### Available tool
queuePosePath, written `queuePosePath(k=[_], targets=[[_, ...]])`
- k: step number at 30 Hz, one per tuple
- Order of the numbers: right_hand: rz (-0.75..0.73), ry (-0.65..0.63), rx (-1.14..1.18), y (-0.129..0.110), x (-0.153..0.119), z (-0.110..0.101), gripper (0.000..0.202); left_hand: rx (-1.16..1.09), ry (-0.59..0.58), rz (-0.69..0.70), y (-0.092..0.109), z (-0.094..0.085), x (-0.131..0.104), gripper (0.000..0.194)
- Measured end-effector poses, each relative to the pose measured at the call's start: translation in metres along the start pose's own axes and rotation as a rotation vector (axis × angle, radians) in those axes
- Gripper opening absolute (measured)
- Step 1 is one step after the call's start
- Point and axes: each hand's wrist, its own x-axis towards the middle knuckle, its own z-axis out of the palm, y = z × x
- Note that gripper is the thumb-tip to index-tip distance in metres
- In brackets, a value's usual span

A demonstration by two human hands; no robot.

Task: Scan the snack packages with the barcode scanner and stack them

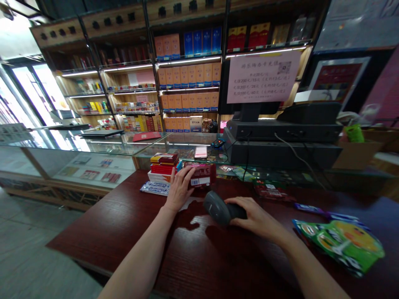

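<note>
My left hand point(181, 187) grips the left end of a dark red snack package point(204, 174), its fingers over the top and its thumb partly hidden. The package stands tilted, with a white barcode label facing me. In my right hand point(254, 216) is a dark grey handheld barcode scanner point(220, 209), held by its handle above the wooden counter point(187, 257). The scanner's head points left, just in front of the package and apart from it. Beside my left hand are a stack of red and yellow small boxes point(163, 162) and a blue-white flat packet point(154, 187).
On the right lie a green snack bag point(346, 245), purple slim packets point(324, 212) and a dark red-green packet point(271, 189). Behind them stands a black cash register terminal point(283, 131) with hanging cables. A glass display counter point(93, 145) runs left; shelves of boxes point(188, 74) line the back.
</note>
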Motion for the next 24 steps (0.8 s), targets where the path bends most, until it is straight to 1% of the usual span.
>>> queuePosePath(k=[4, 7, 11, 16, 21, 24], targets=[[-0.009, -0.005, -0.011, 0.007, 0.001, -0.001, 0.048, -0.008, -0.007, -0.011, 0.002, -0.002, 0.001, 0.081], [0.015, -0.004, -0.02, 0.02, 0.001, -0.003, 0.058, -0.006, -0.006, -0.009, 0.002, -0.003, 0.001, 0.082], [0.046, -0.057, -0.038, 0.034, -0.001, -0.005, 0.066, -0.007, -0.003, 0.001, 0.004, -0.004, 0.001, 0.084], [0.074, -0.084, -0.101, 0.037, -0.002, -0.005, 0.067, -0.019, 0.007, -0.005, 0.004, -0.006, 0.002, 0.083], [0.062, -0.121, -0.082, 0.039, -0.002, -0.004, 0.068, -0.031, 0.025, 0.001, 0.005, -0.008, 0.003, 0.081], [0.074, -0.166, -0.051, 0.042, -0.005, -0.006, 0.072, -0.034, 0.028, 0.011, 0.007, -0.009, 0.004, 0.082]])
